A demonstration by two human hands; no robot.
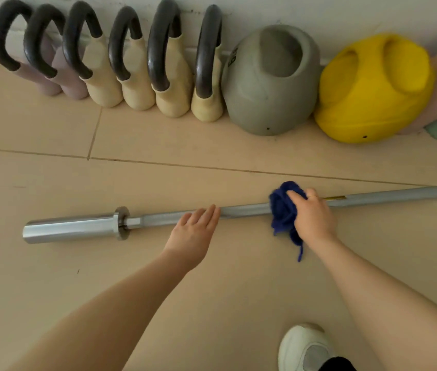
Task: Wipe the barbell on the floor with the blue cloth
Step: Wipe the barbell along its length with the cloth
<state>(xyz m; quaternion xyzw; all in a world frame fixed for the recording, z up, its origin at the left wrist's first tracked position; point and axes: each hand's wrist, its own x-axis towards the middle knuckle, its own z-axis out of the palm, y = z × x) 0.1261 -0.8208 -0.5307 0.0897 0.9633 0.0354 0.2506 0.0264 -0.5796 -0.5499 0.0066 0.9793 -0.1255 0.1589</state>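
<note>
Your right hand [312,218] grips soft blue cloth [283,210] wrapped over the heavy, rigid, likely roll-prone barbell [244,211]; left hand [194,231], flat & open, steadies the shaft.

left hand [195,231]: palm down, fingers straight and together, forearm bare | right hand [312,215]: fingers curled, clutching bunched blue cloth [284,210] that spills beyond fingertips and under palm | both arms extended forward
</note>
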